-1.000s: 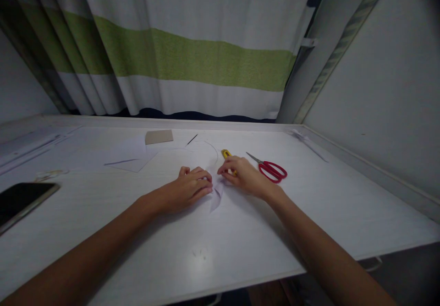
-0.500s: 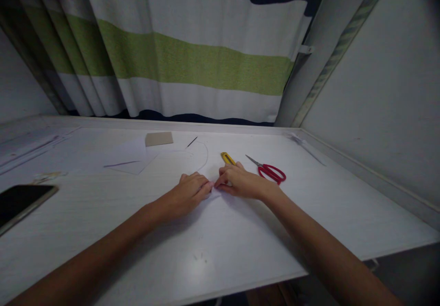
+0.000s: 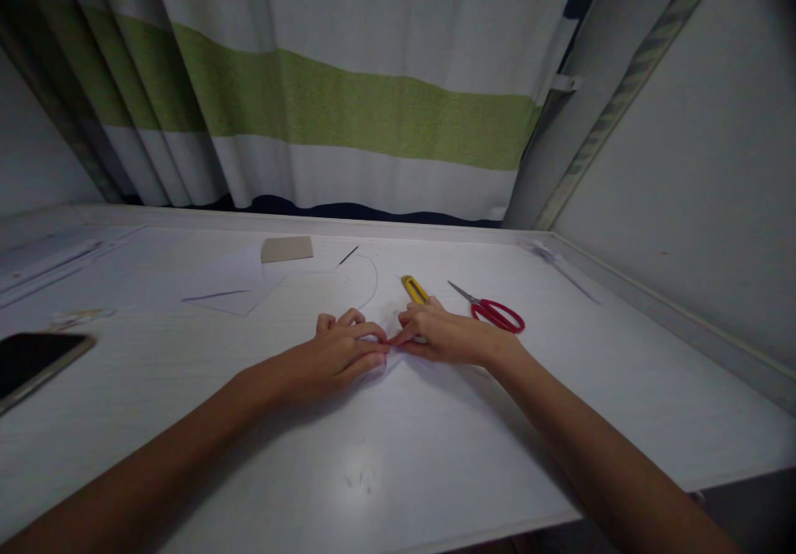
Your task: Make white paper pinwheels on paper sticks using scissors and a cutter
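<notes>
Both my hands rest on the white table near its middle, fingertips meeting. My left hand has its fingers curled down. My right hand pinches toward it with thumb and forefinger. Between and under the fingertips lies a small white paper piece, mostly hidden and hard to tell from the table top. Both hands press or pinch it against the surface.
A yellow utility knife lies just behind my right hand, red-handled scissors to its right. Farther back are a curved paper strip, white sheets and a cardboard piece. A dark phone lies far left.
The paper piece stuck out below my fingers a second ago; now it is folded flat under them. My right hand has slid left until its fingertips meet my left hand's.
</notes>
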A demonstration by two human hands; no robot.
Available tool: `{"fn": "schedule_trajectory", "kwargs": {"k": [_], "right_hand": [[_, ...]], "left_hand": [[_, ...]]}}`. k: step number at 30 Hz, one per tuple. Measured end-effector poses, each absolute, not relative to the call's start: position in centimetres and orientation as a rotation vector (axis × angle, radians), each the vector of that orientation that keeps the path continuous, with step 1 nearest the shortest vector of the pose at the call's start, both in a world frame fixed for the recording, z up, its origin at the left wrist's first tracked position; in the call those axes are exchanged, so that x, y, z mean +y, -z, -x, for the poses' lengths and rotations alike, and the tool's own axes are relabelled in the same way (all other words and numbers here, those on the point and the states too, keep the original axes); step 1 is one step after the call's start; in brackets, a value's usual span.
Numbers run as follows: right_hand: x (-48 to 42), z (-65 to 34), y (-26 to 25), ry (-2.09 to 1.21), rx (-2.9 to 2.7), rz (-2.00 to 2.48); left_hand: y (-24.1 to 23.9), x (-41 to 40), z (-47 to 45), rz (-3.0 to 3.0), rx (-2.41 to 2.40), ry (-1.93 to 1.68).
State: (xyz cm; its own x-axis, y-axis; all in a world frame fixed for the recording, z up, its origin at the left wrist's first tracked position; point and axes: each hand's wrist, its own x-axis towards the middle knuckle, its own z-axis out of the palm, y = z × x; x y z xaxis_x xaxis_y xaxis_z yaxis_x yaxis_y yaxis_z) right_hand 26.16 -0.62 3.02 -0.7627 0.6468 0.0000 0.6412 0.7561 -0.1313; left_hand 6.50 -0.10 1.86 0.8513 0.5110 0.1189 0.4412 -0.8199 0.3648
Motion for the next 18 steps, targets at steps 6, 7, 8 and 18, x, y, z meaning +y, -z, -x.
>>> {"fn": "schedule_trajectory", "kwargs": {"k": [6,7,8,18], "right_hand": [[-0.4,-27.1,-3.9,-0.174,-2.479,1.376],[-0.1,-27.4,-4.0,-0.112,-2.342,1.507],[0.2,-27.6,-4.0,-0.053,-2.23,1.635],[2.6,-27.6,-2.1,-0.153,-2.216,2.233]], "left_hand": [[-1.6,0.3,-6.5,-2.802,0.666,-0.26],[-1.5,0.4,-6.5,-2.815,0.659,-0.246],[-1.4,0.4,-6.4,-2.827,0.655,-0.242],[-0.7,-0.1,-6.6,-2.85,0.691,-0.348]]}}
